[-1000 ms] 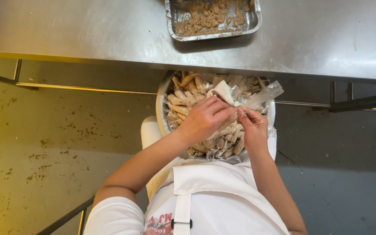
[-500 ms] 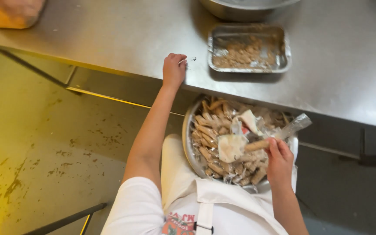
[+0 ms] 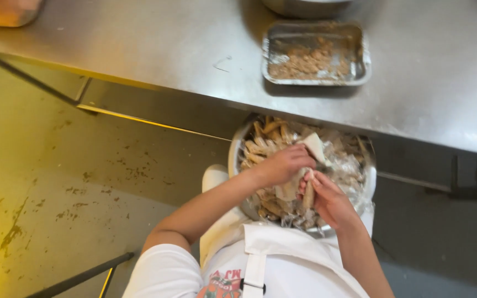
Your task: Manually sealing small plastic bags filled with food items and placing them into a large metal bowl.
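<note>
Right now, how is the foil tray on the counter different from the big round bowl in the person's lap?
The foil tray is rectangular and shallow; the round bowl is wide and deep. The tray holds a thin layer of brown crumbly filling, mostly spread over its bottom, while the bowl is heaped with rolled tan sticks. The tray sits untouched on the steel counter; the left hand and right hand work a pale wrapper over the bowl. Both look metallic.
</note>
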